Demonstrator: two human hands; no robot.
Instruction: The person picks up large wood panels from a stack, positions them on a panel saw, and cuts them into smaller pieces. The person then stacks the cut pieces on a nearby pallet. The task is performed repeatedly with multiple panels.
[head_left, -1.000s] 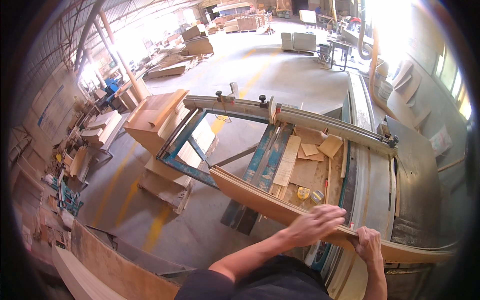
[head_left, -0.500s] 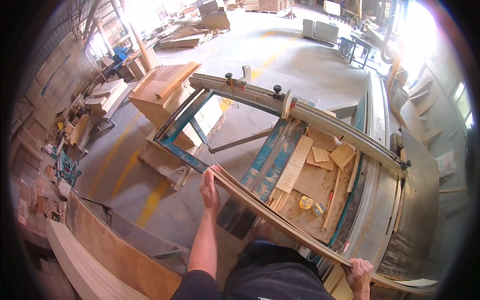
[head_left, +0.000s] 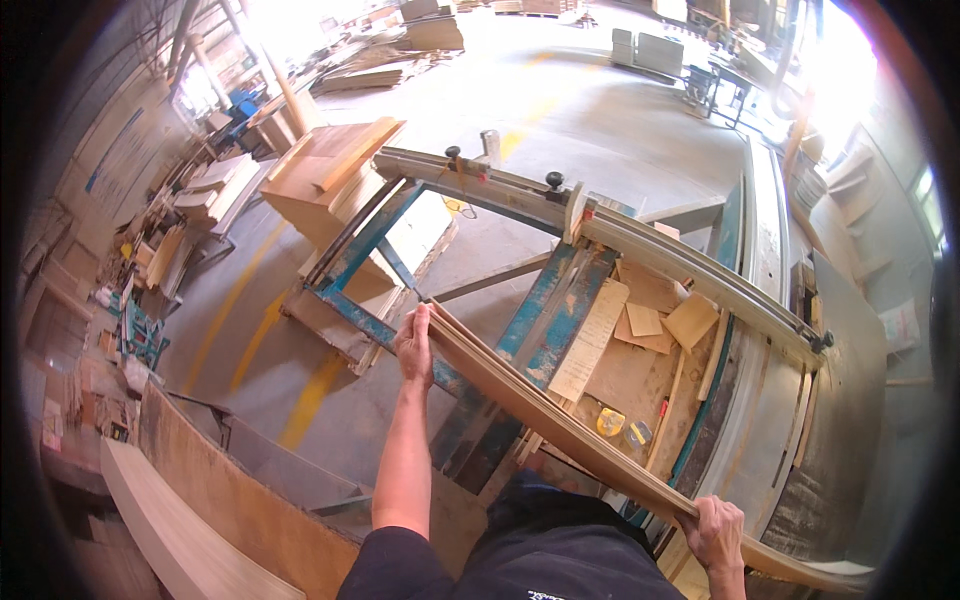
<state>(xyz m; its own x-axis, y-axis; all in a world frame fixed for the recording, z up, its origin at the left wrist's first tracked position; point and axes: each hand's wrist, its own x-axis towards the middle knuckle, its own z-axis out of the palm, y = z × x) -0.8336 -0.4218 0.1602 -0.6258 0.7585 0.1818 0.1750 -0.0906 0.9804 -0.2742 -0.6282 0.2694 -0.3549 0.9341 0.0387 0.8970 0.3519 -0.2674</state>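
My left hand [head_left: 414,345] grips the upper-left end of a few long, thin wooden boards [head_left: 555,420] held together on edge. My right hand [head_left: 715,530] is closed round the same boards near their right part, at the lower right. The boards slant across my front over the near side of a sliding table saw frame [head_left: 545,300]. Beyond them, wood offcuts [head_left: 690,320], a yellow tape measure [head_left: 610,421] and thin strips lie on the saw's lower shelf.
The saw's fence [head_left: 690,265] crosses ahead, with a metal table [head_left: 840,400] at right. Stacked panels [head_left: 330,170] stand beside the frame's far left. Curved boards [head_left: 190,520] stand at lower left. Further panel piles and material [head_left: 200,200] line the left and back.
My left hand has moved from the middle of the boards to their left end, which has since risen a little. The right hand still grips them, now slightly lower in view.
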